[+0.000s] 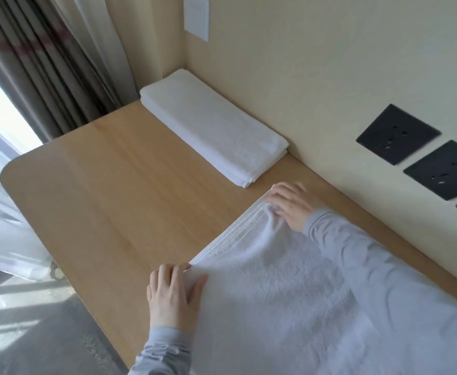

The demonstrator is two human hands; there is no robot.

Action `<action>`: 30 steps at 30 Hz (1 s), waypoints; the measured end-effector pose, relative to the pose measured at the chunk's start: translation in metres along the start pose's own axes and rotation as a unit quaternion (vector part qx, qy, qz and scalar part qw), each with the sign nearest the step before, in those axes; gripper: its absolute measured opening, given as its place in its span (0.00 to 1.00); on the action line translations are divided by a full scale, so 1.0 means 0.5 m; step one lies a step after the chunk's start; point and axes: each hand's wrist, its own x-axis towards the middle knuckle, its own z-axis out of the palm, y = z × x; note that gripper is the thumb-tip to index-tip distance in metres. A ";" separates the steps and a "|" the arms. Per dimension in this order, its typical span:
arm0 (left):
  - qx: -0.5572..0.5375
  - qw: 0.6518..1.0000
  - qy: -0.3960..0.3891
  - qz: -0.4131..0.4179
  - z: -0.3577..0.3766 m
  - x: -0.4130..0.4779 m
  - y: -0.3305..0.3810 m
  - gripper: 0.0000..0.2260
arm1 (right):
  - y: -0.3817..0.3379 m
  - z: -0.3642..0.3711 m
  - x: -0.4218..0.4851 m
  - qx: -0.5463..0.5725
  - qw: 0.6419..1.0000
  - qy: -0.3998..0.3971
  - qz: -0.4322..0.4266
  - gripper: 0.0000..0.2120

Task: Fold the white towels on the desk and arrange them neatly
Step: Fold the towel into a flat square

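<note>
**Towel held at two corners on the table**

A white towel (289, 293) is spread over the near right part of the table (108, 201), with its banded edge turned toward the middle of the wooden top. The far corner of that edge is gripped by the right hand (292, 205), whose fingers are curled over the cloth close to the wall (316, 77). The near corner is held by the left hand (173, 290): the thumb is laid on the towel and the fingers are set along its border. A pinch seems to be made there, though the cloth is blurred at that spot. Both forearms are covered by grey sleeves (370, 255), and the right one is laid across the towel.

A stack (211, 125) of folded white towels is placed in the far corner of the table, long side against the wall, its edges squared. It lies apart from the spread towel, with bare wood between them.

Black sockets (397, 133) are mounted on the wall at the right. A grey curtain (46, 63) is hung at the left, beyond the table's rounded end.
</note>
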 end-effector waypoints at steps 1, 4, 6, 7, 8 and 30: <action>-0.015 1.000 0.008 -0.006 0.003 -0.002 -0.006 0.34 | 0.006 -0.005 0.011 -0.007 1.000 -0.019 -0.003 0.14; -0.052 0.998 0.026 -0.003 0.004 -0.002 -0.018 0.30 | 0.018 -0.021 0.034 -0.023 0.998 -0.063 -0.008 0.08; -0.085 0.996 0.018 -0.007 0.002 0.002 -0.024 0.23 | 0.023 -0.028 0.036 0.000 0.998 -0.062 0.012 0.04; -0.101 0.995 0.010 -0.017 0.001 0.003 -0.028 0.19 | 0.024 -0.030 0.035 0.026 0.998 -0.049 0.031 0.03; -0.111 0.993 0.008 -0.026 0.002 0.003 -0.033 0.15 | 0.023 -0.032 0.034 0.052 0.997 -0.029 0.051 0.02; 0.103 0.979 -0.040 0.173 0.011 -0.030 0.048 0.19 | -0.259 0.046 -0.047 0.151 0.961 0.232 -0.024 0.16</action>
